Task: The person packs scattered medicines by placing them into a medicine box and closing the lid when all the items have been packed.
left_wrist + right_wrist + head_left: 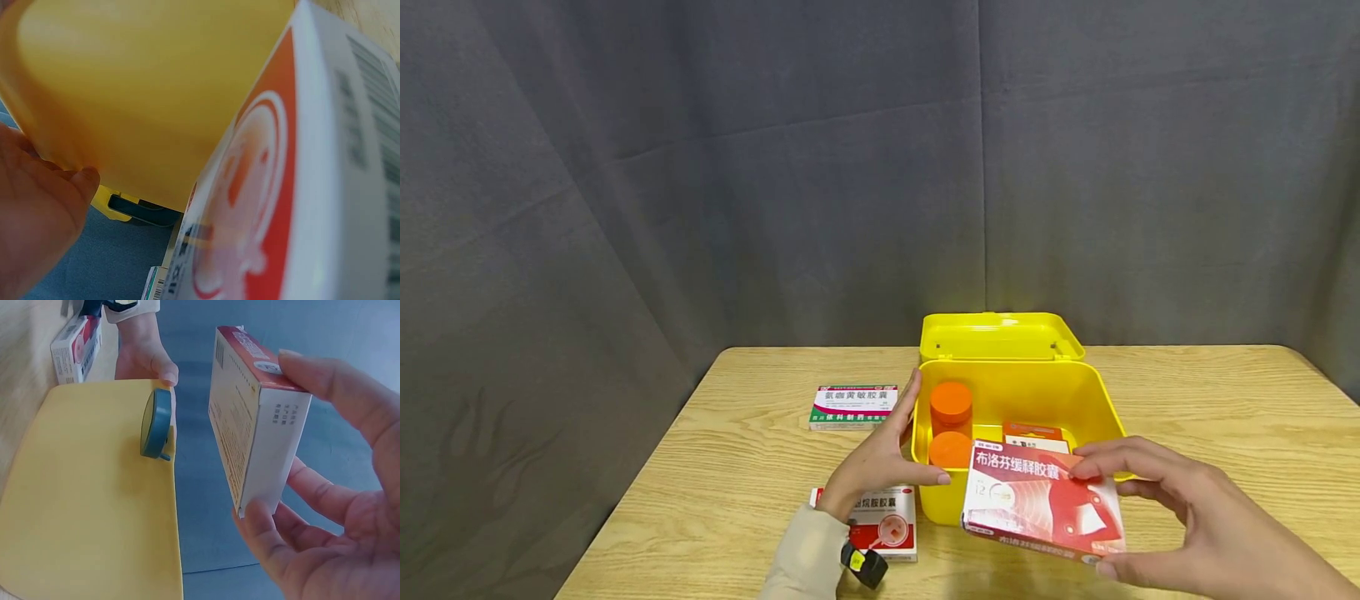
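A red and white medicine box (1043, 497), labelled as ibuprofen capsules, is tilted in front of an open yellow storage box (942, 500). My right hand (1195, 521) pinches its right end between thumb and fingers, the box apart from the tabletop. Around the storage box's front left corner my left hand (880, 454) holds on, thumb along the front and fingers along the left wall. Inside stand two orange-capped bottles (951, 402) beside an orange and white medicine box (1036, 437). The right wrist view shows the held medicine box (250, 425) near the storage box's rim.
A red and white medicine box (887, 533) lies under the left wrist, partly covered. Farther back on the wooden table (730, 467) is a green and white medicine box (853, 407). The yellow lid (1000, 337) is folded back. Behind the table hangs a grey curtain (820, 183).
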{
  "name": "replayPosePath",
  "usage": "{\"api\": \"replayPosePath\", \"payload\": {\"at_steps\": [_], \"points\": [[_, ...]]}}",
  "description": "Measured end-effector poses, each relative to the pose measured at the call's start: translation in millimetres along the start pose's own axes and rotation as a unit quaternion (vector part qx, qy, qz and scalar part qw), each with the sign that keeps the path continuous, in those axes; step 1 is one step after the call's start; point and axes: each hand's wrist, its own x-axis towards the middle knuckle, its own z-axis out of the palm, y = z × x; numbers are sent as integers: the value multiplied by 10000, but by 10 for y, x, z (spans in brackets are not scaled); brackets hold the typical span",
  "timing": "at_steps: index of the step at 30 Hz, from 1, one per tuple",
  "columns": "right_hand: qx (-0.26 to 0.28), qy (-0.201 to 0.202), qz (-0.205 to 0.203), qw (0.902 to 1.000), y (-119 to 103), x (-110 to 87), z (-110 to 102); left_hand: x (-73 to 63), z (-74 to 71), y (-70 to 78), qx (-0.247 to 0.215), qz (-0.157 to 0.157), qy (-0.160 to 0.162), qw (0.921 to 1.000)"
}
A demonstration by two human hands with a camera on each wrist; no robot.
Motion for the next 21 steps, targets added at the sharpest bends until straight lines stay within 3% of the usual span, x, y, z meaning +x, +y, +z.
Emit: {"api": "replayPosePath", "payload": {"at_steps": [8, 12, 21], "points": [[84, 737, -1226, 9897, -54, 24, 5, -7, 13, -1, -24, 69, 67, 10000], [45, 817, -1352, 9874, -79, 47, 7, -5, 15, -2, -61, 51, 64, 9999], [112, 843, -1040, 9909, -60, 145, -48, 1, -3, 4, 4, -43, -11, 10000]]}}
